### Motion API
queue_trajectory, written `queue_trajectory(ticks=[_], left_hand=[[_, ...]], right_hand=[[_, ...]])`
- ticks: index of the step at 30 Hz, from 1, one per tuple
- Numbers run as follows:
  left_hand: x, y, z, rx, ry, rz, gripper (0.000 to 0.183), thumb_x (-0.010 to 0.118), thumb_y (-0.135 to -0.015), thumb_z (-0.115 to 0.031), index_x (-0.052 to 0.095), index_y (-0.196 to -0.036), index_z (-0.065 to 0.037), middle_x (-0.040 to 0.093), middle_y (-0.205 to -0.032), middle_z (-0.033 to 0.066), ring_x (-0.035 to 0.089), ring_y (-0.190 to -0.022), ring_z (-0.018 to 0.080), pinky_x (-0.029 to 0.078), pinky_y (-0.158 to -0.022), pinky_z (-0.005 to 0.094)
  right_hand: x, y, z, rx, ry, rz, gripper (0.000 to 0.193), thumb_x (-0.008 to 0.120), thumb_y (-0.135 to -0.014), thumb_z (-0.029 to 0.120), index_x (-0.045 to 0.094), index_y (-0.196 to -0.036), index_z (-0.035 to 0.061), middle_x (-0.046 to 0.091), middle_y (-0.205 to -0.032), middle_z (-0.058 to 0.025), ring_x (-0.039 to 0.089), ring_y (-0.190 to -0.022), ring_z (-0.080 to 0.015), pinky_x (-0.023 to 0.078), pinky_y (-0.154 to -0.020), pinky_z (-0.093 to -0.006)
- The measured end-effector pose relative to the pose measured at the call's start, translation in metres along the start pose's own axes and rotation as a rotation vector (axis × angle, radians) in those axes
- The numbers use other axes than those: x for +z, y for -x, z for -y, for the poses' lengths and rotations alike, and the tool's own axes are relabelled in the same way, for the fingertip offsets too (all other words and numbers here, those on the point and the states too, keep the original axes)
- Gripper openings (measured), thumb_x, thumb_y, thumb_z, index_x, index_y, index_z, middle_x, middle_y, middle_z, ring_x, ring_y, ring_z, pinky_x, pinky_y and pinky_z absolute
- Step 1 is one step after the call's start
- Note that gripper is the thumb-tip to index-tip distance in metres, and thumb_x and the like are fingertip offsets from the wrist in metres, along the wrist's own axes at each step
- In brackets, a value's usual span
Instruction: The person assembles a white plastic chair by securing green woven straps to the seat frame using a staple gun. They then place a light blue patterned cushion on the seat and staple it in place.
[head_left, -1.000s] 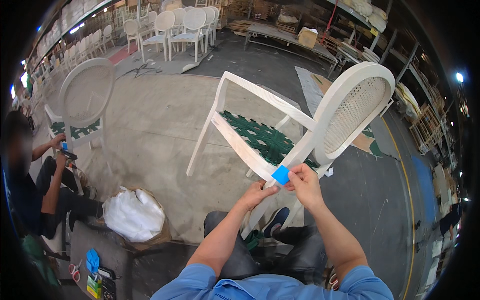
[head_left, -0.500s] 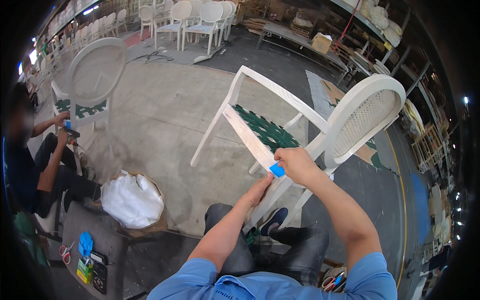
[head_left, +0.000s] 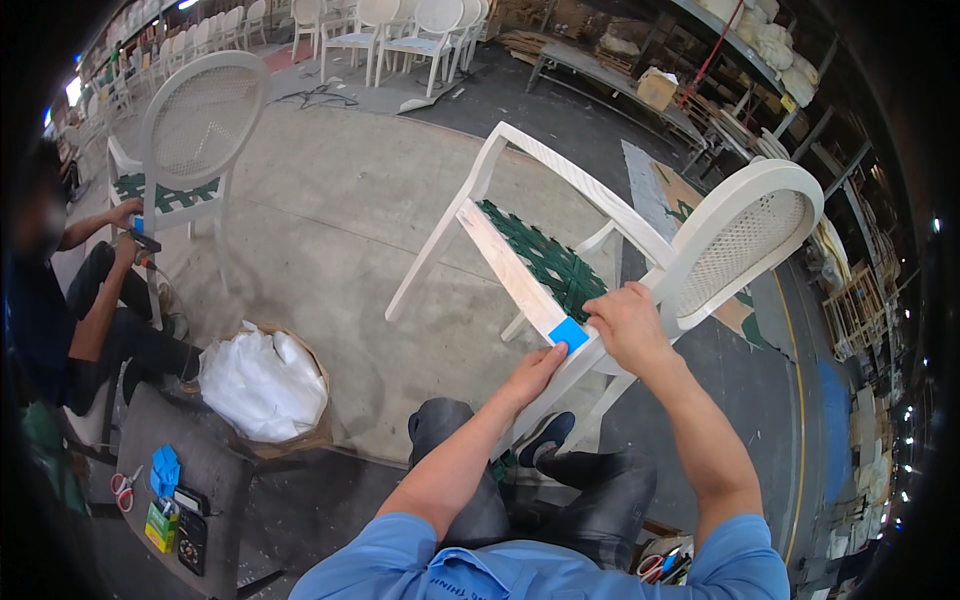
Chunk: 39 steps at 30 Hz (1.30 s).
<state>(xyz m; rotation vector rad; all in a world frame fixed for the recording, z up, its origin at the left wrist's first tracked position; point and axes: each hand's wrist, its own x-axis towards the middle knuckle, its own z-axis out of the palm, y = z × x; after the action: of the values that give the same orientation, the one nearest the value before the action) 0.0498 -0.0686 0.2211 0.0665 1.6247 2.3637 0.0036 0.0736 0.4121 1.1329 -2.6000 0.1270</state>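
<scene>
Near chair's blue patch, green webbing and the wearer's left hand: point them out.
Blue patch (head_left: 569, 333), head view, middle of its face.
Green webbing (head_left: 545, 262), head view, middle of the weave.
Left hand (head_left: 531, 376), head view, near the thumb's base.

I see soft, even light on the smooth grey concrete floor (head_left: 380, 170), with faint shadows. Small round white lights (head_left: 936, 226) glare at the dim right side. My view bends toward its black rim; the middle looks sharp.
</scene>
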Motion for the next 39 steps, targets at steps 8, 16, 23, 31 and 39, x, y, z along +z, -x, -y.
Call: queue_trajectory(ticks=[8,16,23,31,39], left_hand=[[-0.001,-0.003,0.0,-0.016,0.005,0.053,0.074,0.051,-0.11,-0.06,0.07,-0.128,0.009,0.074,-0.118,0.015,0.067,-0.107,0.0188,0.052,-0.097,0.0332],[-0.015,-0.01,-0.002,-0.124,0.138,0.206,0.075,0.053,-0.107,-0.063,0.062,-0.138,0.004,0.072,-0.12,0.0105,0.066,-0.105,0.0138,0.053,-0.089,0.0331],[-0.016,-0.012,0.005,-0.143,0.165,0.2,0.073,0.05,-0.109,-0.062,0.063,-0.136,0.004,0.072,-0.121,0.0105,0.065,-0.106,0.0153,0.052,-0.092,0.0327],[-0.005,-0.013,0.015,0.097,-0.146,0.037,0.072,0.042,-0.113,-0.059,0.072,-0.121,0.006,0.074,-0.108,0.0086,0.063,-0.102,0.0152,0.051,-0.094,0.0336],[-0.001,-0.009,0.009,0.117,-0.148,0.046,0.071,0.041,-0.114,-0.057,0.071,-0.12,0.007,0.074,-0.108,0.0093,0.062,-0.101,0.016,0.051,-0.094,0.0347]], right_hand=[[0.026,0.014,0.014,-0.002,0.133,-0.028,0.019,0.081,-0.082,0.017,0.081,-0.101,0.0134,0.073,-0.092,-0.0031,0.067,-0.102,-0.0251,0.037,-0.117,-0.0561],[0.034,0.016,0.011,-0.056,0.084,-0.127,0.017,0.082,-0.079,0.015,0.081,-0.096,0.013,0.069,-0.086,-0.0011,0.066,-0.097,-0.023,0.038,-0.116,-0.0553],[0.036,0.02,0.009,-0.062,0.074,-0.171,0.008,0.077,-0.083,0.015,0.081,-0.09,0.0126,0.067,-0.085,-0.0003,0.065,-0.097,-0.0212,0.037,-0.117,-0.0547],[0.029,0.048,0.01,0.066,0.075,-0.265,0.025,0.078,-0.086,0.018,0.079,-0.109,0.0088,0.065,-0.133,-0.0086,0.054,-0.136,-0.0339,0.029,-0.122,-0.0629],[0.051,0.064,0.029,0.189,0.111,-0.307,0.03,0.076,-0.089,0.021,0.08,-0.116,0.0107,0.055,-0.155,-0.012,0.03,-0.158,-0.0422,0.021,-0.122,-0.0686]])
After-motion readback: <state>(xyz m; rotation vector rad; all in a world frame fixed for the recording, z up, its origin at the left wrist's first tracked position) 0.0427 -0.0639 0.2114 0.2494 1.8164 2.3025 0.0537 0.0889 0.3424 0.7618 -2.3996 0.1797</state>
